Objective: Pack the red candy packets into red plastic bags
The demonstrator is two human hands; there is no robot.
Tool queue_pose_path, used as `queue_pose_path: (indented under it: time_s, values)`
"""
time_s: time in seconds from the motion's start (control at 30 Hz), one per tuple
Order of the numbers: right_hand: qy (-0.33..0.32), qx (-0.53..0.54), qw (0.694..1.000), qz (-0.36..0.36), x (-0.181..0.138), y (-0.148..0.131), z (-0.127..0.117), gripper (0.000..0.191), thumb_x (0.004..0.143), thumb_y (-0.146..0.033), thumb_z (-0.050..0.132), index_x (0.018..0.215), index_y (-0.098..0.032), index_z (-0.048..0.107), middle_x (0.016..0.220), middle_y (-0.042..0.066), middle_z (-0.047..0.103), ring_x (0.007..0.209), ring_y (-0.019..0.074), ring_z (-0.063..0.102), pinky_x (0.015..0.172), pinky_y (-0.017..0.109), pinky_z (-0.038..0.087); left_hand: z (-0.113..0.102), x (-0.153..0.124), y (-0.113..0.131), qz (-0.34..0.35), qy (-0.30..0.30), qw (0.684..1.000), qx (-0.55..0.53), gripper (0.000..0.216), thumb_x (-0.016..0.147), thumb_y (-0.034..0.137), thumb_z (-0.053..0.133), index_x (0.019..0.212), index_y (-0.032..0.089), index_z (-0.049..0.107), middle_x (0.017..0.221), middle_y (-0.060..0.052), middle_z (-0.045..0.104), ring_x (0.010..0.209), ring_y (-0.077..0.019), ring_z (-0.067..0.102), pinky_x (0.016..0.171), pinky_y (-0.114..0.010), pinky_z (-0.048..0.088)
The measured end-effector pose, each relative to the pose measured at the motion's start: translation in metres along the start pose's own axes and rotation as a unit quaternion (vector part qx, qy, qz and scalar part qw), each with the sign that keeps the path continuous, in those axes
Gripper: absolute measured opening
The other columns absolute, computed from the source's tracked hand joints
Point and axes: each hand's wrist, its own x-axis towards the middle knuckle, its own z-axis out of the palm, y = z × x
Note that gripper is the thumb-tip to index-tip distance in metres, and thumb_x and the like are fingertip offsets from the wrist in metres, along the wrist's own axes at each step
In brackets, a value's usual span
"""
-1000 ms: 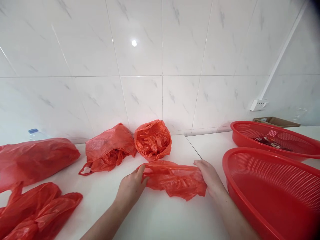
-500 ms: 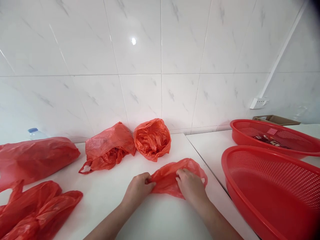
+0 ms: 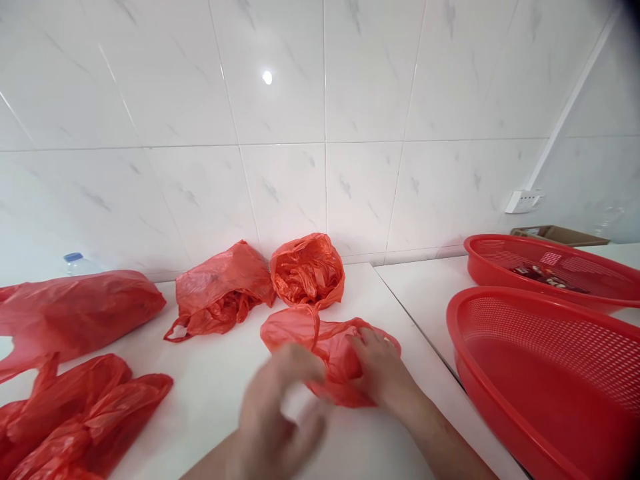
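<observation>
A thin red plastic bag [image 3: 337, 347] lies loosely spread on the white table, one side of it standing up in a looped fold. At its right part, my right hand [image 3: 383, 367] grips the film, the fingers over it and the thumb partly hidden. My left hand [image 3: 280, 407] is in front of the bag, nearer to me and smeared by motion. Its thumb and fingers are apart, with nothing seen between them. Just behind the bag, against the wall, stands a red bag stuffed with crumpled bags [image 3: 307, 270].
Another filled red bag [image 3: 220, 287] lies left of it. Farther left are a long red bundle [image 3: 85, 310], crumpled red bags [image 3: 85, 420] and a blue-capped bottle [image 3: 75, 263]. Two red perforated baskets [image 3: 463, 327] stand right, the farther holding small dark items [image 3: 547, 277]; a cardboard box [image 3: 560, 235] sits behind.
My left hand has let go of the bag's left end and drawn back toward me. The bag has opened out leftward and shifted left, with my right hand still at it.
</observation>
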Motion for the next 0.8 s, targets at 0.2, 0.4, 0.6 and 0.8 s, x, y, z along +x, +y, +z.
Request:
queue_pose_path:
  time_s: [0.2, 0.4, 0.6, 0.8]
  values:
    - [-0.064, 0.008, 0.996, -0.066, -0.004, -0.008, 0.008, 0.077, 0.071, -0.034, 0.063, 0.143, -0.026, 0.036, 0.154, 0.014, 0.019, 0.142, 0.0335, 0.01, 0.109, 0.054, 0.016, 0.039, 0.001, -0.012, -0.132, -0.398, 0.863, 0.284, 0.026, 0.079, 0.005, 0.052, 0.1, 0.02, 0.06, 0.101, -0.008, 0.065, 0.082, -0.0209, 0.065, 0.07, -0.032, 0.052]
    - [-0.141, 0.044, 0.988, -0.037, -0.001, 0.022, -0.012, 0.102, 0.056, -0.034, 0.071, 0.147, -0.022, 0.027, 0.151, 0.012, 0.029, 0.139, 0.0319, 0.022, 0.111, 0.045, 0.023, 0.011, -0.001, -0.07, -0.256, -0.375, 0.816, 0.358, 0.035, 0.071, 0.023, 0.066, 0.104, 0.017, 0.061, 0.118, -0.014, 0.061, 0.105, -0.0308, 0.061, 0.079, -0.039, 0.052]
    - [-0.026, 0.065, 0.994, -0.081, -0.005, 0.013, -0.031, 0.07, 0.066, -0.01, 0.049, 0.135, -0.024, 0.046, 0.137, 0.001, 0.049, 0.128, 0.0183, 0.041, 0.108, 0.033, 0.032, 0.009, -0.007, -0.058, -0.176, -0.319, 0.841, 0.401, 0.032, 0.079, 0.011, 0.053, 0.109, 0.02, 0.059, 0.108, -0.009, 0.063, 0.096, -0.0252, 0.061, 0.075, -0.035, 0.051]
    - [0.04, 0.068, 0.982, -0.173, -0.014, -0.02, -0.031, 0.061, 0.069, -0.012, 0.054, 0.127, -0.027, 0.053, 0.139, 0.003, 0.043, 0.13, 0.0226, 0.034, 0.108, 0.039, 0.028, 0.038, -0.018, -0.048, -0.072, -0.359, 0.882, 0.297, 0.018, 0.082, 0.014, 0.053, 0.094, 0.021, 0.064, 0.098, -0.005, 0.065, 0.089, -0.0225, 0.062, 0.077, -0.036, 0.051]
